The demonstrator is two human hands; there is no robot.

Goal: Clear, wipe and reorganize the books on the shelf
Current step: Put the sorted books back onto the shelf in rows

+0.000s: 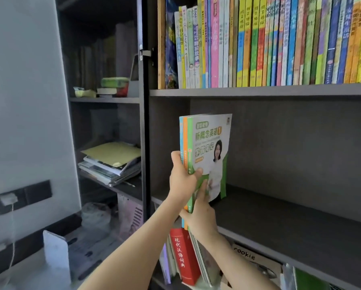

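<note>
A small stack of thin books (206, 143), with blue, orange and green spines and a green-and-white front cover, stands upright at the left end of the dark middle shelf (290, 214). My left hand (181, 178) grips the spines, thumb curled onto the cover. My right hand (200, 214) holds the stack's lower edge, fingers pressed on the cover. The upper shelf (259, 90) carries a tight row of colourful upright books (269, 45).
Below, a red dictionary (183, 256) stands among other books beside a "cookie" box (250, 258). The left cabinet holds a yellow folder pile (110, 162) and a small book stack (112, 86). A wall socket with charger (10, 198) sits at left.
</note>
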